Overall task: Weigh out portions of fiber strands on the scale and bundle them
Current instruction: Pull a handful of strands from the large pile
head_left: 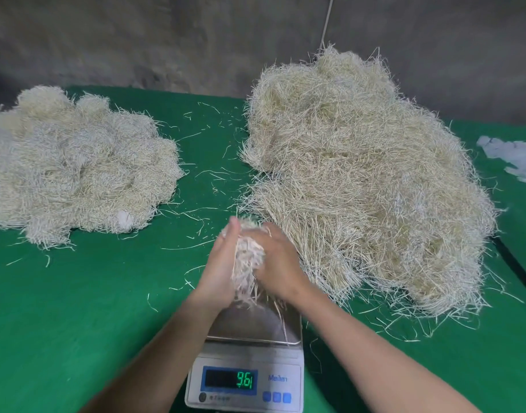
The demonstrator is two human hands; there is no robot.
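Above the scale (245,357), at the near edge of the green counter (92,308), a bundle (247,262) of pale strands stands nearly upright between two bare hands. The left grip (218,263) lies flat against the bundle's left side, fingers straight and pointing away from the person, pressing rather than wrapping. The right grip (281,260) curls its fingers over the bundle's right side and holds it. The bundle's lower ends hang over the steel pan (250,326); I cannot tell whether they touch it. A few loose strands lie on the pan. The display (230,380) reads 9.61 in green digits. A big right pile (360,189) of strands lies just beside the right grip. A smaller left pile (71,165) sits well apart, with stray strands scattered between the two. White scraps (512,158) lie at the counter's right edge.
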